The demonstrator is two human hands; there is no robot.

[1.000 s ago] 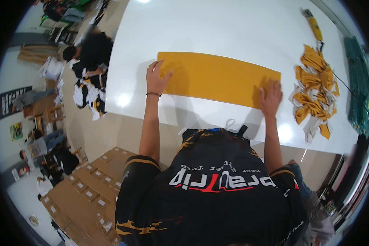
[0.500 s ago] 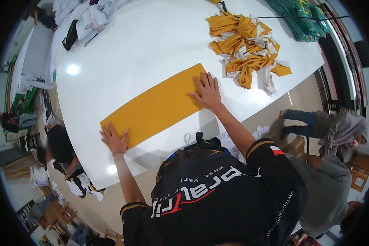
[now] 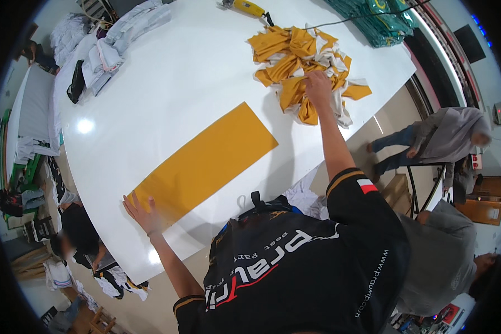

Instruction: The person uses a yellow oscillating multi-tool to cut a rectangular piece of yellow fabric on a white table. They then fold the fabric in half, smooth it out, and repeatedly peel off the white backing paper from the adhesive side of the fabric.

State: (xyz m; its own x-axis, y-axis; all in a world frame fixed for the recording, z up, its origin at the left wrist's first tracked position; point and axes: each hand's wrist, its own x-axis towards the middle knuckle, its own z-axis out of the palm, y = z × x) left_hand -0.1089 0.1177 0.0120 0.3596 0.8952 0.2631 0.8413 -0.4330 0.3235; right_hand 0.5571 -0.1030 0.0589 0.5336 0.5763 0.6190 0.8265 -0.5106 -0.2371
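Note:
A long mustard-yellow fabric strip (image 3: 206, 161) lies flat and slanted across the white table (image 3: 150, 117). My left hand (image 3: 143, 214) rests on its near-left end, fingers spread. At the far right is a crumpled heap of yellow and white fabric pieces (image 3: 295, 61). Over the heap's near side, my right hand (image 3: 319, 89) has its fingers closed on a yellow piece; the fingertips are partly hidden.
Beyond the heap lies a yellow corded power tool (image 3: 245, 7), its black cord running right past green plastic-wrapped packs (image 3: 376, 22). Folded white cloths (image 3: 103, 61) sit at the far left. A person in grey (image 3: 445, 133) stands off the right edge; others are around.
My right hand has left the strip's right end and reached up and right to the heap. My left hand stays on the strip's left end. The whole view has shifted.

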